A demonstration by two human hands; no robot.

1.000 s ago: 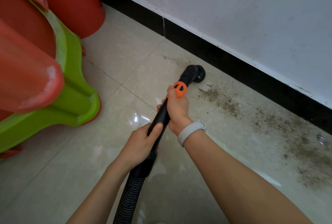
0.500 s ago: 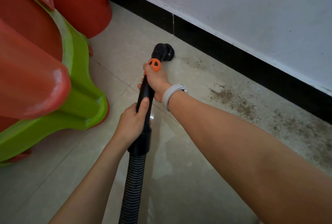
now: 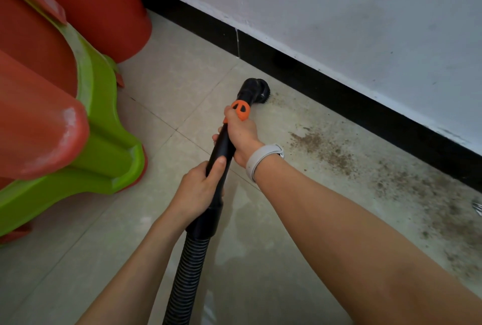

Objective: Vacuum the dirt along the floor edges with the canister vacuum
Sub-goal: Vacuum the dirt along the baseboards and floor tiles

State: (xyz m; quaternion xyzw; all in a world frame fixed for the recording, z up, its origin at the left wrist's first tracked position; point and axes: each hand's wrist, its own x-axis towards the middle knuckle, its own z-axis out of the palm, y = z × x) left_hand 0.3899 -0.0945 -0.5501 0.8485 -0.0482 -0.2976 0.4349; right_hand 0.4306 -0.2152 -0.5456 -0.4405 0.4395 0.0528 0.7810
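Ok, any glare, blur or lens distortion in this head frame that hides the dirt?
Head view: sharp; wide-angle bend curves the black skirting; soft even light, a faint sheen on the floor tiles by the hose; the dirt reads clearly.

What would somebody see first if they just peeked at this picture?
Probably the two hands, left hand and right hand, gripping the black vacuum wand in the middle, with its round brush head down on the floor by the black baseboard. Next, the brown dirt spread along the wall to the right, and the big red and green plastic slide on the left.
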